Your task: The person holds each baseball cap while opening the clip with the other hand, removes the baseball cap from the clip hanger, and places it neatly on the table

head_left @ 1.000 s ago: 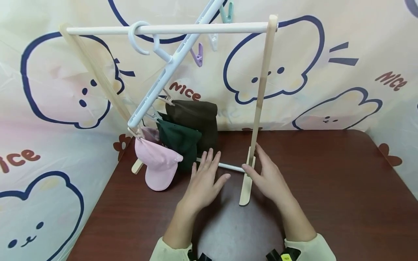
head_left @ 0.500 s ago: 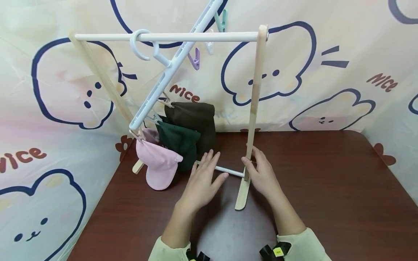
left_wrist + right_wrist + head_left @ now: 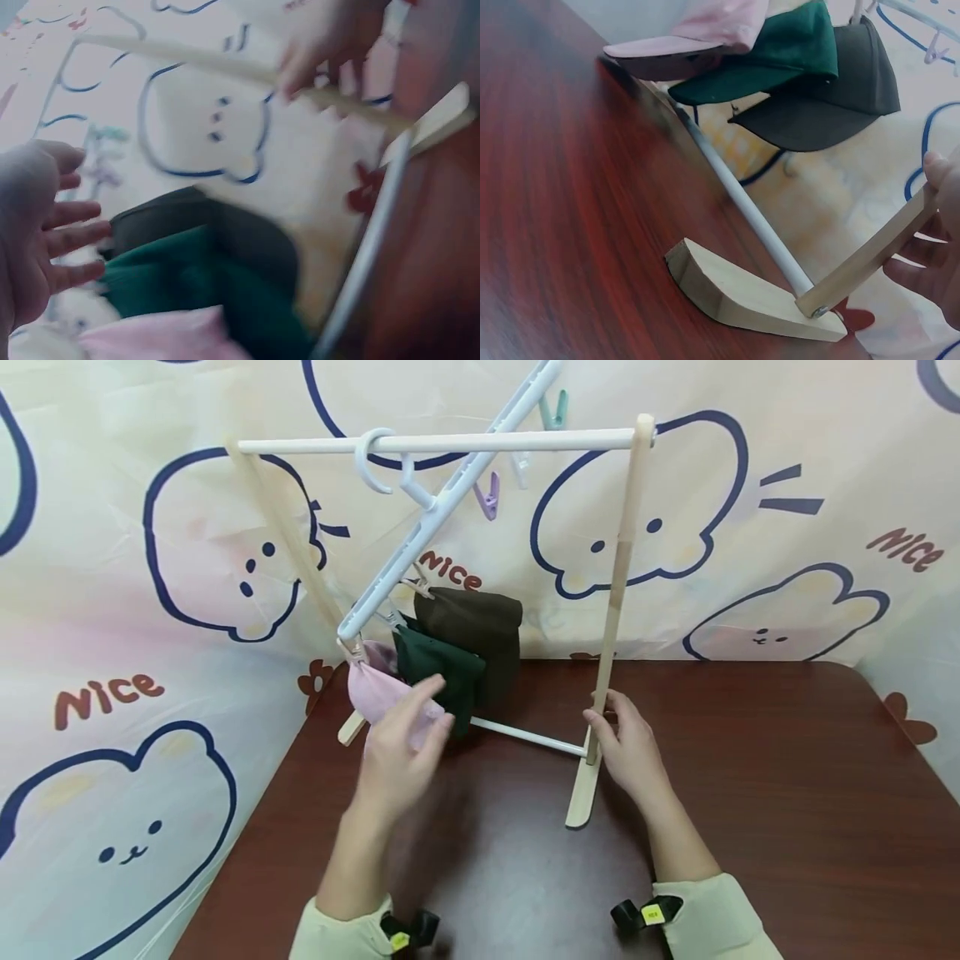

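Note:
My right hand [image 3: 632,747] holds the lower part of the rack's right wooden post [image 3: 617,585], its thumb on the near side and fingers behind. In the right wrist view the post meets a flat wooden foot [image 3: 754,300]. My left hand [image 3: 396,760] is raised before the pink cap [image 3: 371,689], fingers spread and holding nothing. In the left wrist view a gap shows between its fingers and the green cap [image 3: 169,274]. Beyond the green cap hangs a dark brown cap [image 3: 480,614]. Clips fasten the caps to a pale blue hanger [image 3: 420,531], hooked over the white top rod [image 3: 517,442].
A white lower rod [image 3: 528,735] joins the rack's feet above the dark red-brown table [image 3: 765,777]. Unused clips, one purple [image 3: 488,497] and one teal [image 3: 555,412], dangle from the hanger's far half. A printed cloth [image 3: 802,527] stands behind.
My left hand has left the lower rod and moved left and up in front of the pink cap. The right hand stays at the post, now gripping slightly higher. The head view has shifted.

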Motion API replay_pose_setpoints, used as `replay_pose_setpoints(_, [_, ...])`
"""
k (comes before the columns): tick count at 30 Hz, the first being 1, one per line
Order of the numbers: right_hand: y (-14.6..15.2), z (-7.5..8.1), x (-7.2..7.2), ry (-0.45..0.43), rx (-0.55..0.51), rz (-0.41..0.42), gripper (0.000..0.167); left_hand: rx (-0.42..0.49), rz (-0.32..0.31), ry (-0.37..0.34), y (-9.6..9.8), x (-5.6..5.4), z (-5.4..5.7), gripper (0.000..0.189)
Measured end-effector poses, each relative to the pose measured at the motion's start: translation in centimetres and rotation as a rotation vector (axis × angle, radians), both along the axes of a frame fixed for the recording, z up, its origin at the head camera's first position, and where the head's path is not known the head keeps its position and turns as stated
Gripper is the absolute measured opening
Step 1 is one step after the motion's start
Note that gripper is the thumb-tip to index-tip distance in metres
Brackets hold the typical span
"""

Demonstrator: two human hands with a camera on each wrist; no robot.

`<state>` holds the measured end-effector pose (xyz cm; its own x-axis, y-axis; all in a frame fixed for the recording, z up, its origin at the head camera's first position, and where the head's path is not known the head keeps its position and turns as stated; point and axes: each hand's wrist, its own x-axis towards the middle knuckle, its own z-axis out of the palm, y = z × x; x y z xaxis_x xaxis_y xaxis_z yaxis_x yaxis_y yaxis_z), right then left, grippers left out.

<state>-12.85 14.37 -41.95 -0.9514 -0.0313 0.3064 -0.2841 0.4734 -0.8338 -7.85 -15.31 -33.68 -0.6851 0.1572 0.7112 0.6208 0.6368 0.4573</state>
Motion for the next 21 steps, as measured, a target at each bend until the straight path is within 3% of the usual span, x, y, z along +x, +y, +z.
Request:
replay_pose_setpoints(5, [2.1,-0.4,-0.2,0.007,0.016,-0.032,0.042,0.156,0.03,0.173,-2.2,-0.2,2.1,0.037])
replay_pose_setpoints(9, [3.7,-0.5,-0.4,0.006,0.027,-0.057,0.041,0.276,0.075,0.21,-3.4,-0.3,2.5,0.031])
replay_pose_setpoints(13, [5.3,-0.5,-0.4,0.012,0.053,-0.093,0.042,0.409,0.15,0.145,-4.2,-0.6,2.1,0.027])
replay_pose_setpoints(21, [8.3,-0.5,-0.6,0.024,0.094,-0.122,0.047,0.64,0.269,-0.108,-5.5,-1.6,0.5,0.034])
